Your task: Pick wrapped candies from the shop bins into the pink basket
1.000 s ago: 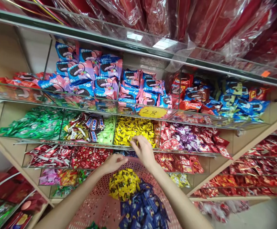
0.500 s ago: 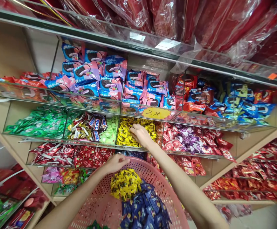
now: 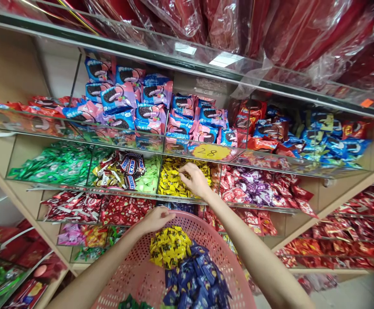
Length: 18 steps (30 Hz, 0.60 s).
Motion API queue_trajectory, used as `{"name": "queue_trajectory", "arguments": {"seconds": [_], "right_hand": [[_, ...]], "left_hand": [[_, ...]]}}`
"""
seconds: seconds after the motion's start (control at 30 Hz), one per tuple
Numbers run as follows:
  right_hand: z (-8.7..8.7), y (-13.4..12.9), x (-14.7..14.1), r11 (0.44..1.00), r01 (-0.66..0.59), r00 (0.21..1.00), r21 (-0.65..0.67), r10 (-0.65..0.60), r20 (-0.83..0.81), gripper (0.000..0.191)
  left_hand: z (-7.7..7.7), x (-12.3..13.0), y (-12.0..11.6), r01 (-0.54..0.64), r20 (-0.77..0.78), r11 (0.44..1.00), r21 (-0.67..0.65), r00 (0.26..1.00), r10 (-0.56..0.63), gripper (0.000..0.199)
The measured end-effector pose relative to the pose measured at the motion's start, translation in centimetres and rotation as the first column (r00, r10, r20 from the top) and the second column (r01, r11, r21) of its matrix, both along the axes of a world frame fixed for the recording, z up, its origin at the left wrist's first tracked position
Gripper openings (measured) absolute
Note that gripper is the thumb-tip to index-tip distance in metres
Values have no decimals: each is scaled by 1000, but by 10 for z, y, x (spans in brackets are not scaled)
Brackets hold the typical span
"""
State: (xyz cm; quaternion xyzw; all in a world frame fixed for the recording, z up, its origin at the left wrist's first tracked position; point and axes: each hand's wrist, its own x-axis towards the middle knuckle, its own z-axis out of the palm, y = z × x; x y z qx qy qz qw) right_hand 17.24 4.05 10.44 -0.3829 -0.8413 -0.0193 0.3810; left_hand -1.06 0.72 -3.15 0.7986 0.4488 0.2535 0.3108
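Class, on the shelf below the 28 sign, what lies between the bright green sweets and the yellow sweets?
Between the bright green sweets and the shelf's yellow sweets, the head view shows gold-wrapped sweets, Snickers bars and pale green packets.

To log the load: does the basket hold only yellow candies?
No, dark blue candies lie beside the yellow candies in the basket.

Sorted sweets (image 3: 170,180) and a handwritten "28" tag (image 3: 211,152) show a shop.
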Motion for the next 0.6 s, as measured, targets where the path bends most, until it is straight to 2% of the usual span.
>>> {"name": "queue_trajectory", "arguments": {"seconds": [0.07, 0.13, 0.2, 0.3, 0.37, 0.43, 0.6], "right_hand": [[1, -11, 5, 996, -34, 987, -88, 20, -158, 6], [1, -24, 12, 968, -91, 957, -235, 19, -290, 2], [-2, -37, 19, 897, -175, 918, -407, -1, -397, 3], [-8, -57, 26, 752, -301, 860, -587, -51, -507, 5], [-12, -68, 29, 680, -356, 832, -641, -83, -549, 5], [-17, -77, 31, 631, -396, 812, -668, -100, -576, 7], [-26, -88, 30, 554, -469, 762, -688, -139, -632, 10]], "left_hand": [[-1, 0, 1, -5, -3, 1000, -6, 1000, 5, 51], [-1, -1, 1, -12, -4, 1000, -11, 1000, 12, 49], [-1, -1, 1, -15, -7, 1000, -9, 1000, 15, 48], [0, 0, 1, -14, -27, 1000, -10, 1000, 14, 49], [1, 0, 1, -23, -38, 1000, -18, 999, 22, 49], [0, 0, 1, -35, -34, 999, -27, 999, 34, 48], [-3, 0, 3, -42, -1, 998, -35, 999, 42, 47]]}}
